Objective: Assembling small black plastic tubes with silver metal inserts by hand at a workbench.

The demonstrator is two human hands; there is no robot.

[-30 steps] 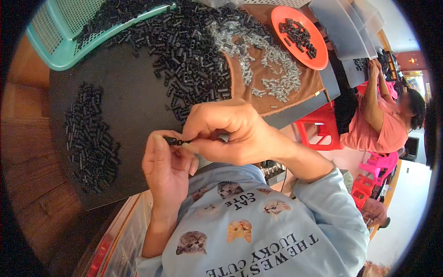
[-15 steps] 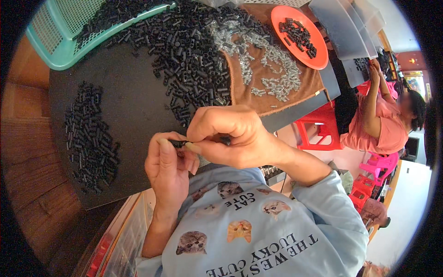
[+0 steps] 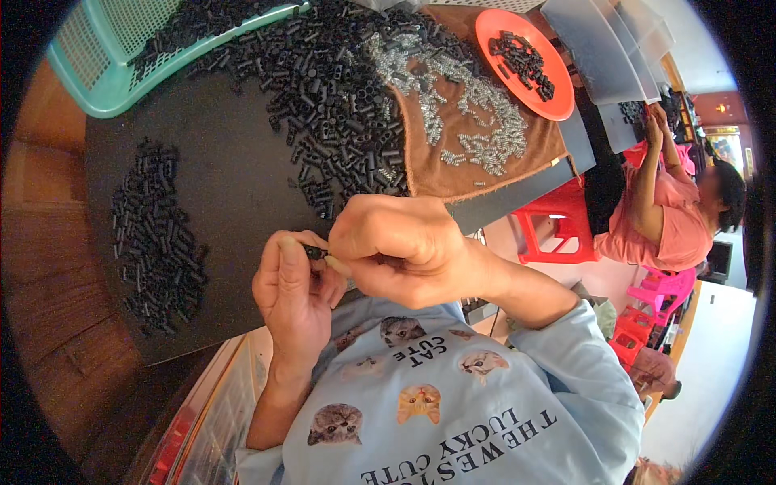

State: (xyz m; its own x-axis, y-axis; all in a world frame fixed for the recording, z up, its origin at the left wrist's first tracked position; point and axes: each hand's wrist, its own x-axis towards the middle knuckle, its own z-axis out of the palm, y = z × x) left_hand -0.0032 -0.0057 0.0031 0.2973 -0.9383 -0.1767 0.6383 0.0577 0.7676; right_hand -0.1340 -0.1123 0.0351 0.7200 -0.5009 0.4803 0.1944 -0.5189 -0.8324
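Note:
Just past the table's near edge, my left hand (image 3: 293, 283) is closed with thumb and fingers around a small black plastic part (image 3: 314, 252), of which only a short end shows. My right hand (image 3: 408, 250) is pinched shut right against that end, its thumb and forefinger tips meeting there. Whatever lies between the right fingertips is too small to make out. Beyond my hands spreads a big heap of black plastic parts (image 3: 339, 121). Small silvery metal springs (image 3: 493, 133) lie on a brown cloth (image 3: 453, 179) to the right of the heap.
A smaller pile of black parts (image 3: 158, 242) lies on the dark table (image 3: 242, 162) at left. A green basket (image 3: 105, 97) stands far left, an orange plate (image 3: 517, 89) of dark pieces far right. Red stool (image 3: 558, 222), clear bin (image 3: 598, 56) and a co-worker (image 3: 655, 210) are rightward.
My right hand has turned and sunk slightly at the left hand's fingertips. Less of the black part shows between them. My left hand is almost still.

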